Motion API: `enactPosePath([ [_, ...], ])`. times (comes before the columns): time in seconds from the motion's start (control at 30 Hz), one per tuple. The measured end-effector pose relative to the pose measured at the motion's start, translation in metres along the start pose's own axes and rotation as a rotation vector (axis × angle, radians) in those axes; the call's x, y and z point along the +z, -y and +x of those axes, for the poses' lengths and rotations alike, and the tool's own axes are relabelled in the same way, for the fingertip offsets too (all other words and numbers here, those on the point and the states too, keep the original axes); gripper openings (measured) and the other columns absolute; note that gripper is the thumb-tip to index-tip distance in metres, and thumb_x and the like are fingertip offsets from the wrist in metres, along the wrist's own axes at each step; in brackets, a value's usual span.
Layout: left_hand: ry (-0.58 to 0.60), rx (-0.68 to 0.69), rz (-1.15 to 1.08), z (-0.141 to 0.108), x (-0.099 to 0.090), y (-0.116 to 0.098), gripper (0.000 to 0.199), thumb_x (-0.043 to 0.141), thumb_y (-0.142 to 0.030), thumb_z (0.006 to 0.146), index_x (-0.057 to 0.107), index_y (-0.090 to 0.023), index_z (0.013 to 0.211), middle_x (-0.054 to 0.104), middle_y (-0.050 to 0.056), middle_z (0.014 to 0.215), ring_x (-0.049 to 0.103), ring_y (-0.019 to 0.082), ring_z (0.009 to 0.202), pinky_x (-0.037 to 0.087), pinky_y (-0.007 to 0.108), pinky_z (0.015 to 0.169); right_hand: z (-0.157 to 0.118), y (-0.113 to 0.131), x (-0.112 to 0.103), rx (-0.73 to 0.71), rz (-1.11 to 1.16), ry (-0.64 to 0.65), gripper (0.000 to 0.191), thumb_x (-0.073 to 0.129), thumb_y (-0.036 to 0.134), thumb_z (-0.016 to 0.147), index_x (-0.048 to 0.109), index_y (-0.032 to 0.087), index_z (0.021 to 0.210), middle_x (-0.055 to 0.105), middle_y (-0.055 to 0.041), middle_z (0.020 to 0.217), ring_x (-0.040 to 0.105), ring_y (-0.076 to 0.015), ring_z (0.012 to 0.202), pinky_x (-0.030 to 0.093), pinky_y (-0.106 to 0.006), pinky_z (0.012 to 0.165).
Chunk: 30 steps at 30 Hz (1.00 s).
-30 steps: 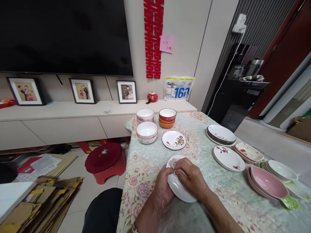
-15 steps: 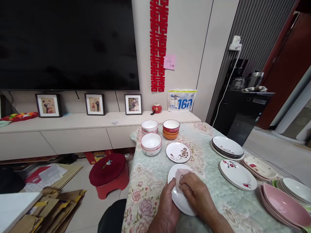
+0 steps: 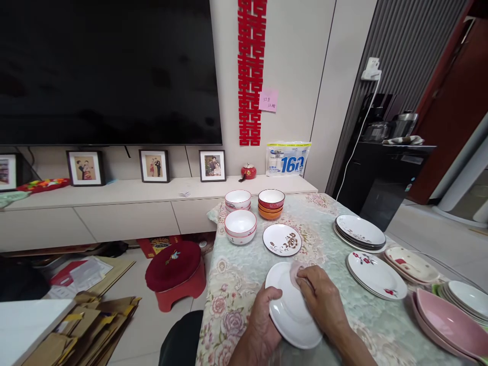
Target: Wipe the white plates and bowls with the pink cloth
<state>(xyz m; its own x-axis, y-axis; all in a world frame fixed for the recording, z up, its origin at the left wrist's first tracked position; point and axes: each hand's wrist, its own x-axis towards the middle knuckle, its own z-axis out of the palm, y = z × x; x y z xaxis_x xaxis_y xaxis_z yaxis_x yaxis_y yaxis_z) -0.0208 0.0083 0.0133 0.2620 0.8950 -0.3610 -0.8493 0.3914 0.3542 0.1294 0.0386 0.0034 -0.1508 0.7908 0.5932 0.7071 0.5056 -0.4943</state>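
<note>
Gripping the left edge of a round plain white plate (image 3: 292, 317), the left hand (image 3: 263, 317) had its thumb on the upper face and its other fingers underneath. The right hand (image 3: 324, 300), fingers bent, pinched a thin pale pink cloth (image 3: 295, 274) against the plate's far right rim. The plate was held tilted above a table (image 3: 229, 284) covered with a pale green, flower-patterned cloth.

Just beyond the plate lay a round white dish with a dark rim and brown flowers (image 3: 281, 239). Farther beyond the plate and to its left were white bowls with red rims (image 3: 241, 223) in two stacks; beside them, a red bowl with a white inside (image 3: 271, 197) topped some orange bowls (image 3: 270, 214).

To the right of the plate were stacked white dishes with red flowers (image 3: 369, 269), with dark-rimmed patterned dishes (image 3: 358, 227) behind them. Farther right came cream rectangular dishes (image 3: 407, 258), pink leaf-shaped bowls (image 3: 446, 312) and a stack of pale round bowls (image 3: 470, 295).

Well to the left of the plate, a red stool with a dark red padded top (image 3: 174, 267) stood on the floor near flattened brown cardboard (image 3: 87, 325). Far beyond the plate, a long white cabinet (image 3: 122, 218) bore framed photographs (image 3: 154, 166), a small red lidded pot (image 3: 248, 172) and a clear plastic bag marked 160 (image 3: 287, 160).
</note>
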Motion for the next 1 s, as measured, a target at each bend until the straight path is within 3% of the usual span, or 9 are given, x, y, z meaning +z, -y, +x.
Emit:
enactPosePath([
  [0.07, -0.013, -0.046, 0.029, -0.001, 0.002, 0.0, 0.042, 0.06, -0.012, 0.059, 0.068, -0.01, 0.1, 0.072, 0.011, 0.079, 0.067, 0.03, 0.082, 0.046, 0.042, 0.083, 0.001, 0.015, 0.003, -0.063, 0.057, 0.068, 0.012, 0.049, 0.02, 0.09, 0.06, 0.022, 0.088, 0.063, -0.0043, 0.086, 0.059, -0.0199, 0.084, 0.048, -0.033, 0.073],
  [0.2, 0.021, 0.041, 0.108, -0.002, 0.006, -0.003, 0.038, 0.061, -0.004, 0.05, 0.067, -0.013, 0.086, 0.069, 0.005, 0.07, 0.067, 0.026, 0.073, 0.046, 0.039, 0.081, 0.015, 0.036, 0.008, -0.188, 0.139, 0.18, 0.016, 0.045, 0.015, 0.092, 0.059, 0.021, 0.088, 0.061, -0.0038, 0.086, 0.056, -0.0182, 0.085, 0.046, -0.032, 0.076],
  [0.3, 0.019, 0.06, 0.156, -0.001, 0.004, -0.005, 0.048, 0.063, -0.003, 0.051, 0.067, -0.014, 0.097, 0.071, 0.005, 0.071, 0.067, 0.024, 0.072, 0.047, 0.038, 0.08, 0.032, 0.033, 0.012, -0.234, 0.1, 0.253, 0.017, 0.047, 0.013, 0.09, 0.06, 0.021, 0.083, 0.061, -0.004, 0.086, 0.055, -0.0184, 0.087, 0.044, -0.031, 0.078],
  [0.43, 0.04, 0.044, 0.194, -0.001, 0.0, -0.005, 0.066, 0.065, -0.004, 0.052, 0.063, -0.014, 0.117, 0.074, 0.009, 0.08, 0.068, 0.028, 0.081, 0.048, 0.04, 0.081, 0.046, 0.009, 0.012, -0.018, -0.001, 0.169, 0.016, 0.048, 0.018, 0.087, 0.063, 0.019, 0.08, 0.062, -0.0048, 0.085, 0.055, -0.0187, 0.084, 0.043, -0.031, 0.077],
  [0.57, 0.047, 0.057, 0.222, -0.003, 0.002, -0.006, 0.07, 0.067, -0.005, 0.05, 0.062, -0.013, 0.12, 0.075, 0.011, 0.087, 0.068, 0.03, 0.086, 0.048, 0.042, 0.082, 0.043, -0.015, 0.004, 0.195, 0.014, 0.139, 0.019, 0.047, 0.022, 0.086, 0.064, 0.018, 0.081, 0.064, -0.0047, 0.085, 0.057, -0.0191, 0.084, 0.043, -0.031, 0.078],
  [0.67, 0.081, 0.065, 0.249, -0.005, 0.005, -0.005, 0.067, 0.069, -0.005, 0.051, 0.064, -0.012, 0.117, 0.075, 0.012, 0.089, 0.068, 0.031, 0.086, 0.049, 0.042, 0.082, 0.038, -0.015, -0.002, 0.255, -0.037, 0.093, 0.019, 0.045, 0.021, 0.087, 0.063, 0.018, 0.081, 0.063, -0.0051, 0.083, 0.057, -0.0197, 0.081, 0.042, -0.032, 0.076],
  [0.8, 0.104, 0.085, 0.279, -0.006, 0.007, -0.003, 0.058, 0.068, -0.004, 0.052, 0.066, -0.012, 0.11, 0.074, 0.01, 0.085, 0.068, 0.027, 0.079, 0.049, 0.037, 0.076, 0.036, 0.017, -0.005, 0.036, -0.076, 0.057, 0.015, 0.049, 0.019, 0.088, 0.063, 0.017, 0.085, 0.061, -0.0074, 0.087, 0.054, -0.0216, 0.087, 0.042, -0.034, 0.079],
  [0.9, 0.064, 0.109, 0.295, -0.008, 0.009, -0.001, 0.049, 0.068, -0.001, 0.051, 0.067, -0.013, 0.099, 0.072, 0.006, 0.078, 0.065, 0.021, 0.07, 0.049, 0.031, 0.068, 0.036, 0.047, -0.004, -0.174, -0.07, 0.147, 0.015, 0.049, 0.016, 0.089, 0.064, 0.018, 0.087, 0.059, -0.0076, 0.088, 0.051, -0.0214, 0.088, 0.042, -0.034, 0.079],
  [1.0, 0.038, 0.12, 0.295, -0.009, 0.011, 0.0, 0.045, 0.068, 0.002, 0.049, 0.066, -0.014, 0.091, 0.071, 0.003, 0.075, 0.063, 0.018, 0.065, 0.047, 0.028, 0.063, 0.039, 0.059, -0.005, -0.285, -0.056, 0.216, 0.017, 0.049, 0.017, 0.091, 0.064, 0.019, 0.084, 0.058, -0.0071, 0.087, 0.049, -0.0204, 0.084, 0.042, -0.034, 0.077],
])
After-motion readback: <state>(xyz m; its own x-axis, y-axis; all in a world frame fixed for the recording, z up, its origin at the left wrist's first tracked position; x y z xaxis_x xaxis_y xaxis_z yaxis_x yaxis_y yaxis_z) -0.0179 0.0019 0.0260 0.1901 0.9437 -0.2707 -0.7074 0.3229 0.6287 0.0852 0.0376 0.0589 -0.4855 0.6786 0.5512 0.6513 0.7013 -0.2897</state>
